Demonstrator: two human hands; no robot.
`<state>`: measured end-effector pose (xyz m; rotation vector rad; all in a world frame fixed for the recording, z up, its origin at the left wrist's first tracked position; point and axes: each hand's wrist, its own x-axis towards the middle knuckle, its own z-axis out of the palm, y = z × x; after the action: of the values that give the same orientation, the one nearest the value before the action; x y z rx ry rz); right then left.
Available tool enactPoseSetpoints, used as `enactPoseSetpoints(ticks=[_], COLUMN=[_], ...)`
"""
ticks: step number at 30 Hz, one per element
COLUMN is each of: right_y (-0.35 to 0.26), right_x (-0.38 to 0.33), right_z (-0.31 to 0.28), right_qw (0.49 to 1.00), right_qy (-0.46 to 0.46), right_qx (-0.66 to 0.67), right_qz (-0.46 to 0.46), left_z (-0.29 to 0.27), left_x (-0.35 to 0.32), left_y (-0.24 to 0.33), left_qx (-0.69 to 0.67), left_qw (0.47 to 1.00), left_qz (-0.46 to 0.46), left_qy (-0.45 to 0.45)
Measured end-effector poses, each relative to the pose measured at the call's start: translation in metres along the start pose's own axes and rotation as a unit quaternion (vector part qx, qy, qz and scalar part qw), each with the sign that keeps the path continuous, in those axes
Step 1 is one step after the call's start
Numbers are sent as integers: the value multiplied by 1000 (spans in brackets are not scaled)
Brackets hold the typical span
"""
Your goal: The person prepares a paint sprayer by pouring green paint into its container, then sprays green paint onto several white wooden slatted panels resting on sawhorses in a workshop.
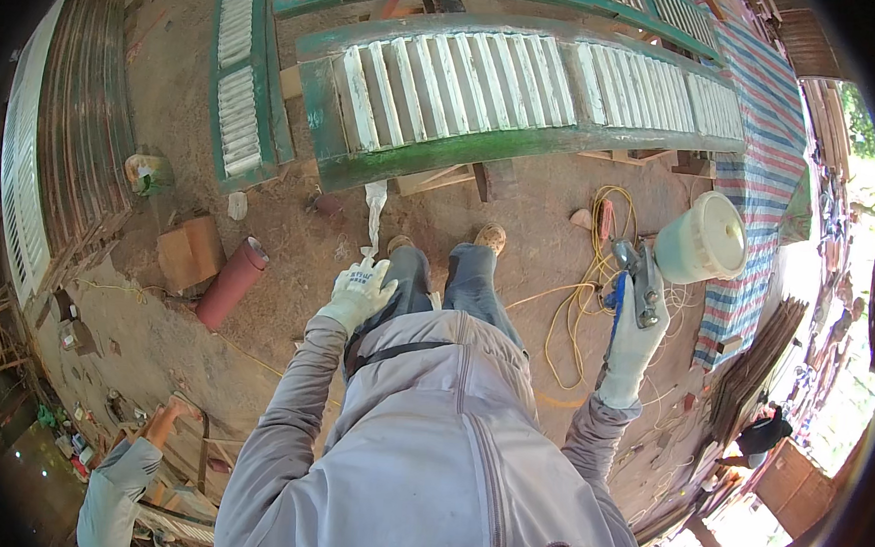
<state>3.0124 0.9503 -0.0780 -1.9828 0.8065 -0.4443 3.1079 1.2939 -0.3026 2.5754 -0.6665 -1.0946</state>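
My right hand, in a white work glove, grips a metal spray gun with a white plastic cup mounted on it, held out to my right at waist height. My left hand, also gloved, pinches a crumpled white rag that hangs up toward the shutter. In front of me a long green-framed louvred shutter with white slats lies flat on supports, its near green edge a step beyond my shoes.
A yellow hose coils on the dirt floor at my right. A reddish roll and a wooden block lie at left. More shutters lean behind. A striped tarp covers the right. Another person crouches at lower left.
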Motion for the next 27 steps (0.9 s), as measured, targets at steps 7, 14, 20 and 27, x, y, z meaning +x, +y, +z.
enactPoseSetpoints(ticks=[7,14,20,27], right_y=[-38,-47,-37,-35], right_x=[-34,-32,-23,-31], right_z=[21,38,9,5], right_qw=[979,956,990,996], right_qy=[-161,-209,-83,-56], right_qx=[65,144,53,22], right_qz=[110,144,105,70], left_z=[8,12,11,15], left_x=[-4,-7,-13,-12], left_y=[-3,-3,-4,-9], left_qx=[-6,-23,-36,-24], left_qw=[1000,1000,999,1000], left_qz=[1,-3,-27,-7], left_qy=[-4,-1,-23,-10])
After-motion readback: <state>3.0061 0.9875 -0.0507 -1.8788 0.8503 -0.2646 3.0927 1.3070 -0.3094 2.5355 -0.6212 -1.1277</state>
